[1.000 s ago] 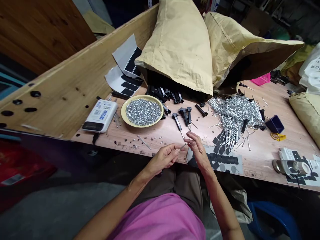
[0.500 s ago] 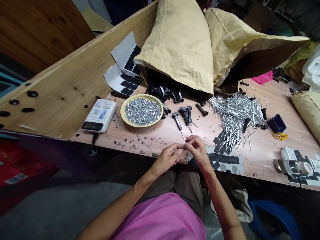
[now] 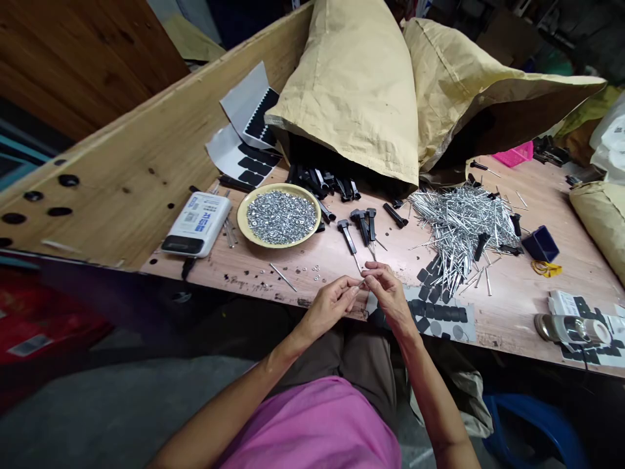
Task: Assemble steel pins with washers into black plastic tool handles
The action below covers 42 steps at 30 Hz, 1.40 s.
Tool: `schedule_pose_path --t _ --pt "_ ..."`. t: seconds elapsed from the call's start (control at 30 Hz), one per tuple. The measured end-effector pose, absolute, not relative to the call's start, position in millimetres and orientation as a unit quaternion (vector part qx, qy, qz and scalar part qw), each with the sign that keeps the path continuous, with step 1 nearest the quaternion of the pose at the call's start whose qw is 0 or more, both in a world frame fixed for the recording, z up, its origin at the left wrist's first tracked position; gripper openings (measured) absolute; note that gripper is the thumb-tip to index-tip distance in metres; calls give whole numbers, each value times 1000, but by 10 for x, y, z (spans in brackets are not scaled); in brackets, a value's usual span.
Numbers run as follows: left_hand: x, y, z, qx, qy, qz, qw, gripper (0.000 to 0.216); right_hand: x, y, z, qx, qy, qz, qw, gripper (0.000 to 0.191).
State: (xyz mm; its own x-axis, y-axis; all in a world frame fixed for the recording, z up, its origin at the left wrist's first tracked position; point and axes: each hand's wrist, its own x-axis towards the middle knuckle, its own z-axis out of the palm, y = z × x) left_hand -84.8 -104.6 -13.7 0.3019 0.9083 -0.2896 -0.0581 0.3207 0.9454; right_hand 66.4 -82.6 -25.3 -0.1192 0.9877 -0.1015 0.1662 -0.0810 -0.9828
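My left hand [image 3: 329, 305] is closed, thumb and forefinger pinching a small thin metal pin [image 3: 361, 283], mostly hidden by the fingers. My right hand [image 3: 389, 293] curls in from the other side, its thumb and fingertips closed at the pin's other end. Both hands hover at the table's front edge, fingertips almost meeting. Just beyond them lie several black plastic pieces with metal pins [image 3: 347, 238]. Further left stands a yellow bowl [image 3: 243, 232] full of small metal washers. To the right spreads a heap of long metal pins [image 3: 469, 225].
A sheet of black stickers [image 3: 469, 319] lies beside my right hand. Large paper sacks [image 3: 356, 91] stand at the back, black parts spilling from one. A white power bank [image 3: 198, 221], a dark blue cup [image 3: 541, 243] and a glass jar [image 3: 569, 327] rest on the table [image 3: 254, 293].
My right fingers have lifted and parted slightly from the left fingertips, so a little more of the thin pin shows. The view has shifted slightly.
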Motion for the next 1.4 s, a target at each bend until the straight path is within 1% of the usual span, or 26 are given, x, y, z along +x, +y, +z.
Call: schedule_pose_path --t 0.1,0.17,0.23,0.3,0.37,0.43,0.5,0.53,0.57,0.63,0.7,0.73,0.8,0.83,0.9,0.97,1.03,1.1,1.17,1.2,1.27,1.33,1.4 --pt "-825 -1029 -205 419 486 382 665 35 666 -750 -276 -570 -565 472 365 34" --pt "-817 -976 -288 388 524 395 647 30 652 -656 -277 -632 -585 393 321 31" --pt "-816 -889 -384 390 581 377 608 18 611 -551 -270 -689 -614 301 239 27" --pt "-810 -791 -468 440 639 330 538 7 537 -459 -265 -706 -653 240 130 20" --pt "-788 -708 -520 497 676 294 458 7 449 -388 -271 -697 -686 204 39 15" --pt "-746 -665 -528 534 689 282 402 10 383 -336 -280 -692 -701 171 -11 16" --pt "-695 -673 -490 543 693 286 378 8 375 -301 -273 -699 -700 144 -25 21" --pt "-671 -696 -457 556 696 289 351 11 399 -294 -258 -703 -698 133 -21 22" --pt "-649 -730 -416 576 695 294 315 19 440 -300 -236 -705 -699 121 -9 21" --pt "-623 -819 -325 653 667 303 191 33 560 -355 -169 -683 -723 99 29 19" --pt "-625 -919 -242 736 601 303 76 39 695 -468 -90 -612 -783 78 76 19" --pt "-641 -967 -211 765 568 301 39 41 754 -536 -52 -559 -820 69 100 21" --pt "-707 -1058 -173 800 523 294 13 40 832 -665 3 -451 -878 62 144 25" --pt "-758 -1100 -167 805 516 291 24 38 846 -712 16 -409 -896 69 162 25" --pt "-889 -1177 -176 791 532 288 95 34 817 -744 5 -365 -905 109 192 23" --pt "-1039 -1242 -200 727 575 302 222 28 719 -684 -58 -367 -891 159 216 21" --pt "-1176 -1287 -221 608 606 331 392 23 572 -560 -160 -393 -875 181 217 24" --pt "-1276 -1309 -227 449 599 350 563 24 397 -428 -265 -413 -879 170 168 27" --pt "-1333 -1307 -218 302 572 357 674 29 222 -331 -340 -405 -899 147 77 27" --pt "-1349 -1300 -211 248 559 362 703 33 144 -300 -359 -391 -910 134 30 27" --pt "-1367 -1277 -199 183 547 378 724 40 18 -267 -367 -361 -925 110 -43 23" --pt "-1381 -1250 -194 151 544 393 726 49 -64 -250 -356 -350 -928 96 -85 21" --pt "-1398 -1225 -197 136 544 403 723 55 -109 -230 -354 -363 -921 98 -103 21"
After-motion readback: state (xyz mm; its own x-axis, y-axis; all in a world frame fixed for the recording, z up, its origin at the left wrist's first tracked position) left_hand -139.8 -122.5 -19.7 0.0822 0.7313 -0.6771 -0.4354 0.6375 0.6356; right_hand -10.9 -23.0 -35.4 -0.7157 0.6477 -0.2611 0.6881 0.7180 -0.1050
